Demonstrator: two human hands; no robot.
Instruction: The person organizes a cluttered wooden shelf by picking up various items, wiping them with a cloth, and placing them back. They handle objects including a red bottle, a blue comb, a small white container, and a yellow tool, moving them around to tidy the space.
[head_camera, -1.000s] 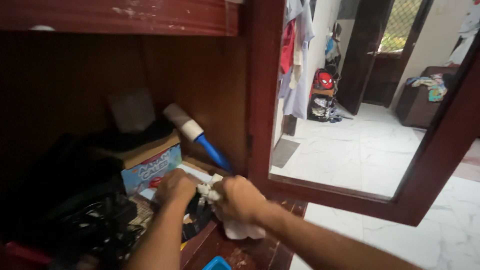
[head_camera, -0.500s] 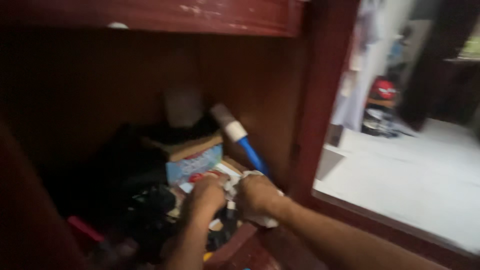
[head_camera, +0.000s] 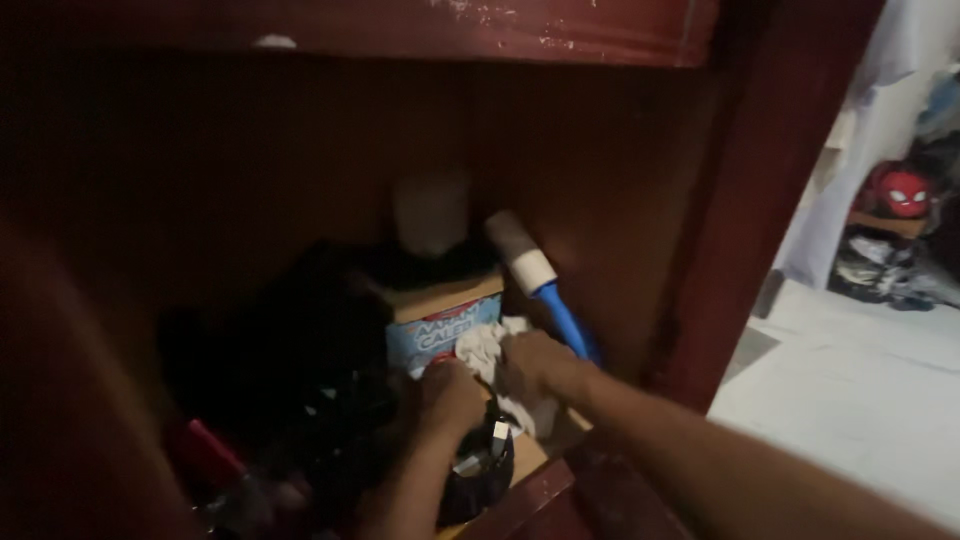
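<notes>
My right hand (head_camera: 533, 365) is closed on a crumpled white cloth (head_camera: 487, 347) inside a dark red wooden cupboard. The cloth presses against a blue and red printed box (head_camera: 440, 330). My left hand (head_camera: 447, 395) rests just below it on dark clutter, with a coil of black cable (head_camera: 478, 470) and its white plug under the fingers. Whether it grips anything I cannot tell. A lint roller with a white head and a blue handle (head_camera: 545, 288) leans beside my right hand.
Black tangled items (head_camera: 300, 370) fill the cupboard's left side, with a red object (head_camera: 210, 452) low down. The red wooden frame (head_camera: 760, 200) stands to the right. Beyond it lie a white marble floor (head_camera: 860, 390), hanging clothes and a red bag (head_camera: 903, 190).
The view has swung left, further into the cupboard. Both hands have reached deeper, and the cloth has risen from the shelf edge up against the printed box.
</notes>
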